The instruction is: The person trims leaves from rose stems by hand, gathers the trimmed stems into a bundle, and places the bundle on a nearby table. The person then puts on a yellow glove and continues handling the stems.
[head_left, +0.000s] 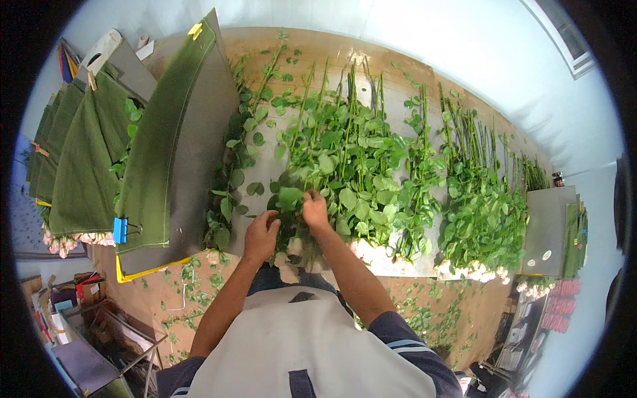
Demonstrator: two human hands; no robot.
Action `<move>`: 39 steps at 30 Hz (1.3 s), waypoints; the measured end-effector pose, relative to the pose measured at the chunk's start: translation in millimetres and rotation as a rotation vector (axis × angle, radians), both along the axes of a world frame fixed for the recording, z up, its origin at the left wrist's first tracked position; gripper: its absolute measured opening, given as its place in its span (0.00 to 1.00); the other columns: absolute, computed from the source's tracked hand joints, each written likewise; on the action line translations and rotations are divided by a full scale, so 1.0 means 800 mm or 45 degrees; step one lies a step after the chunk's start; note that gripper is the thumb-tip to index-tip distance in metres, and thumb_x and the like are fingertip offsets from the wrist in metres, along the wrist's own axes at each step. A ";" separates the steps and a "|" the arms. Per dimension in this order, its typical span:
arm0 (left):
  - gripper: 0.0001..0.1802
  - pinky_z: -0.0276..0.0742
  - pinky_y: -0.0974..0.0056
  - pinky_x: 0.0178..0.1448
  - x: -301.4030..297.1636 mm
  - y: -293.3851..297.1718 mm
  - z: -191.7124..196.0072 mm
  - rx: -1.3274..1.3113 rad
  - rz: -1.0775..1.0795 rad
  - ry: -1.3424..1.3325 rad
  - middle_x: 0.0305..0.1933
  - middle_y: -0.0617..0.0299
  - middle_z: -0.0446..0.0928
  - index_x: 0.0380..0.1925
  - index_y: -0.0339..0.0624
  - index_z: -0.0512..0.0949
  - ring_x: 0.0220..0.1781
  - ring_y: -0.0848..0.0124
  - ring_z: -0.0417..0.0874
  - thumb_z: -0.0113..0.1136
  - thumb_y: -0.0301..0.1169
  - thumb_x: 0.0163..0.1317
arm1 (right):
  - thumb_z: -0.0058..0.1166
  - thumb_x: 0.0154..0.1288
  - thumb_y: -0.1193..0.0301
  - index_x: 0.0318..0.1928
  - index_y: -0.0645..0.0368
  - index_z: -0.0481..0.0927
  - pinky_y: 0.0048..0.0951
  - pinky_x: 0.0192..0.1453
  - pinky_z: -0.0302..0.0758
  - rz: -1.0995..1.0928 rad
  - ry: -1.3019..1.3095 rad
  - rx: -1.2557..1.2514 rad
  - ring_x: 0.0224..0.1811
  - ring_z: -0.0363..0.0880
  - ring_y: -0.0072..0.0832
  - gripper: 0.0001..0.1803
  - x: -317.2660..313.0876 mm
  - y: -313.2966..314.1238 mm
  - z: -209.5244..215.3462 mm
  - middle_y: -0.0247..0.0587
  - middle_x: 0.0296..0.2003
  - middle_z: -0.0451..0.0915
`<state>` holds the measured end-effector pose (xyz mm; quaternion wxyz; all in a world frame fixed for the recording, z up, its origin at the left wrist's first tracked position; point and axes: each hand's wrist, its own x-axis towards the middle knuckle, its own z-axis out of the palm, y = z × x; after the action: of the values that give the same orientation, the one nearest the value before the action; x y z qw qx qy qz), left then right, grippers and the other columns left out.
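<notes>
Pale pink roses [295, 247] with long leafy stems lie between my hands, heads toward me at the near table edge. My right hand [315, 209] is closed around rose stems just above the heads, among blurred leaves. To its left, my left hand [261, 237] has curled fingers against the dark foliage; what they grip, if anything, is hidden. Under and beyond my hands spreads a thick layer of leafy rose stems [358, 156], cut ends pointing away. More pale rose heads [378, 255] line the edge right of my right forearm.
An upright grey board with green cloth [149, 152] and a blue clip [120, 230] stands left, beside more cloth-wrapped roses [76, 242]. Further rose rows [481, 219] lie right, before another grey board [547, 225]. Fallen leaves litter the floor [438, 318]. A metal-framed rack [136, 338] stands lower left.
</notes>
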<state>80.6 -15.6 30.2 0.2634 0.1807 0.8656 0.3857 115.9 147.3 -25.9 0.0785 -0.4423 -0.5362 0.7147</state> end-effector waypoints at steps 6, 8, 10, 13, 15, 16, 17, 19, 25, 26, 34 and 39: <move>0.21 0.73 0.50 0.55 0.000 0.011 -0.044 -0.351 -0.151 0.411 0.50 0.49 0.66 0.52 0.32 0.69 0.53 0.51 0.70 0.59 0.33 0.62 | 0.50 0.63 0.60 0.51 0.65 0.76 0.47 0.54 0.73 0.362 -0.365 0.684 0.50 0.77 0.56 0.23 0.005 -0.004 -0.009 0.63 0.44 0.79; 0.25 0.75 0.48 0.51 0.000 0.011 -0.055 -0.374 -0.229 0.443 0.52 0.49 0.64 0.55 0.31 0.66 0.53 0.50 0.70 0.61 0.29 0.59 | 0.51 0.63 0.59 0.51 0.63 0.76 0.47 0.54 0.73 0.427 -0.459 0.814 0.49 0.78 0.54 0.23 0.008 -0.003 -0.001 0.62 0.44 0.80; 0.26 0.76 0.48 0.50 -0.004 0.010 -0.062 -0.384 -0.273 0.494 0.53 0.49 0.64 0.57 0.34 0.66 0.51 0.51 0.71 0.61 0.28 0.59 | 0.52 0.60 0.60 0.47 0.61 0.79 0.45 0.53 0.74 0.430 -0.580 0.853 0.47 0.79 0.53 0.20 0.009 -0.003 0.007 0.59 0.42 0.81; 0.28 0.77 0.47 0.48 -0.013 0.007 -0.062 -0.251 -0.157 0.341 0.57 0.48 0.63 0.60 0.39 0.65 0.50 0.51 0.74 0.61 0.27 0.59 | 0.52 0.59 0.60 0.44 0.60 0.81 0.45 0.54 0.75 0.482 -0.680 0.899 0.46 0.80 0.52 0.19 0.008 -0.003 0.015 0.58 0.41 0.81; 0.29 0.78 0.47 0.48 -0.021 0.005 -0.059 -0.086 -0.026 0.183 0.55 0.49 0.68 0.62 0.43 0.64 0.48 0.50 0.76 0.59 0.26 0.60 | 0.53 0.59 0.60 0.44 0.60 0.81 0.44 0.54 0.75 0.529 -0.708 0.879 0.46 0.80 0.51 0.19 0.009 -0.004 0.016 0.58 0.42 0.81; 0.30 0.78 0.47 0.48 -0.025 0.005 -0.058 -0.028 0.031 0.053 0.54 0.49 0.70 0.63 0.45 0.63 0.47 0.50 0.77 0.58 0.26 0.60 | 0.53 0.60 0.61 0.44 0.61 0.81 0.43 0.54 0.75 0.550 -0.707 0.856 0.47 0.80 0.51 0.19 0.009 -0.004 0.016 0.58 0.42 0.81; 0.29 0.78 0.47 0.48 -0.029 0.005 -0.059 -0.022 0.057 -0.049 0.51 0.50 0.73 0.62 0.44 0.64 0.47 0.51 0.78 0.57 0.26 0.60 | 0.53 0.60 0.61 0.44 0.61 0.81 0.43 0.54 0.75 0.551 -0.694 0.850 0.47 0.80 0.51 0.19 0.010 -0.004 0.015 0.58 0.42 0.81; 0.26 0.78 0.48 0.48 -0.035 0.004 -0.063 0.001 0.100 -0.359 0.45 0.52 0.78 0.61 0.42 0.66 0.47 0.52 0.80 0.56 0.25 0.61 | 0.54 0.60 0.61 0.45 0.62 0.81 0.42 0.55 0.75 0.512 -0.561 0.826 0.47 0.80 0.51 0.19 0.012 -0.005 0.012 0.58 0.43 0.81; 0.20 0.77 0.49 0.48 -0.038 0.002 -0.094 0.214 0.064 -0.250 0.44 0.52 0.80 0.54 0.40 0.74 0.45 0.55 0.81 0.54 0.24 0.60 | 0.54 0.61 0.63 0.48 0.66 0.78 0.38 0.50 0.76 0.452 -0.395 0.755 0.43 0.82 0.46 0.21 0.021 -0.003 -0.006 0.56 0.40 0.82; 0.20 0.77 0.49 0.48 -0.038 0.001 -0.096 0.194 0.053 -0.234 0.45 0.52 0.80 0.54 0.41 0.73 0.45 0.56 0.81 0.54 0.24 0.60 | 0.54 0.61 0.64 0.49 0.66 0.77 0.38 0.47 0.77 0.440 -0.356 0.789 0.40 0.83 0.45 0.20 0.023 -0.002 -0.006 0.56 0.39 0.82; 0.21 0.77 0.51 0.47 -0.036 -0.009 -0.069 0.075 0.115 -0.137 0.45 0.52 0.79 0.56 0.39 0.72 0.45 0.56 0.80 0.54 0.26 0.62 | 0.47 0.68 0.70 0.43 0.67 0.72 0.28 0.21 0.73 0.224 0.156 0.235 0.17 0.73 0.24 0.11 0.016 0.008 0.082 0.39 0.25 0.74; 0.20 0.74 0.54 0.51 0.002 -0.012 -0.073 0.296 0.088 0.181 0.44 0.51 0.77 0.56 0.38 0.71 0.45 0.56 0.78 0.54 0.28 0.63 | 0.48 0.68 0.68 0.48 0.64 0.71 0.27 0.20 0.72 0.175 0.208 0.056 0.18 0.76 0.26 0.13 -0.052 -0.021 0.121 0.40 0.26 0.74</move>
<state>82.2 -25.0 -28.0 0.1652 0.2070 0.8373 0.4784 74.1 130.8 71.3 0.0824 -0.3430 -0.5727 0.7400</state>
